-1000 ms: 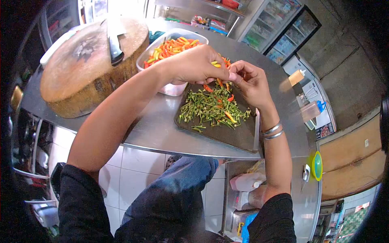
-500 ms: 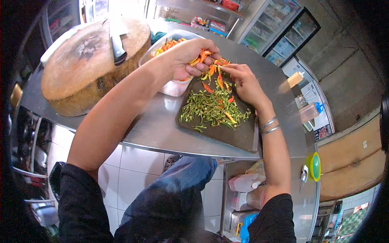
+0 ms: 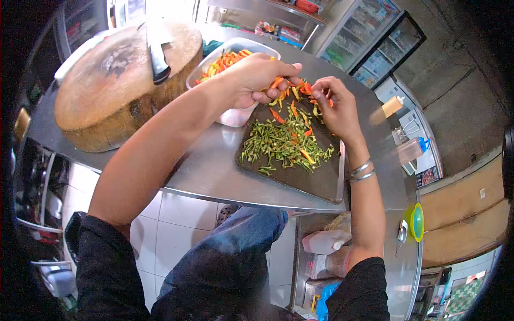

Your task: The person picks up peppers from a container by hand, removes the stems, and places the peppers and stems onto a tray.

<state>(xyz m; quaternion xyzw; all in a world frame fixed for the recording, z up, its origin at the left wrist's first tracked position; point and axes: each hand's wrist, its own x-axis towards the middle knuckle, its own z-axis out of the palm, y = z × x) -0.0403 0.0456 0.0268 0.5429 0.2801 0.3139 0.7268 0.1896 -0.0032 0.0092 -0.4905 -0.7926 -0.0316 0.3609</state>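
My left hand (image 3: 262,80) is closed around several orange chili peppers (image 3: 277,82), above the far left corner of a dark tray (image 3: 292,177). Just right of it, my right hand (image 3: 338,109) pinches over the tray's far part, with red chili showing at its fingers; the fingers partly hide it. On the tray lie a heap of cut green stems (image 3: 284,144) and scattered red, orange and yellow chilies (image 3: 296,93). Behind my left forearm stands a white plastic tub (image 3: 233,116) with many chilies inside.
A thick round wooden chopping block (image 3: 107,80) stands on the left of the steel table (image 3: 198,171), with a knife (image 3: 159,64) lying on top. Farther right are a squeeze bottle (image 3: 392,105) and a green bowl (image 3: 417,221). A glass-front fridge (image 3: 369,40) stands behind.
My right hand has drawn away to the right from my left hand, its fingers now curled together. My left hand still holds chilies and has turned slightly, its thumb pointing right.
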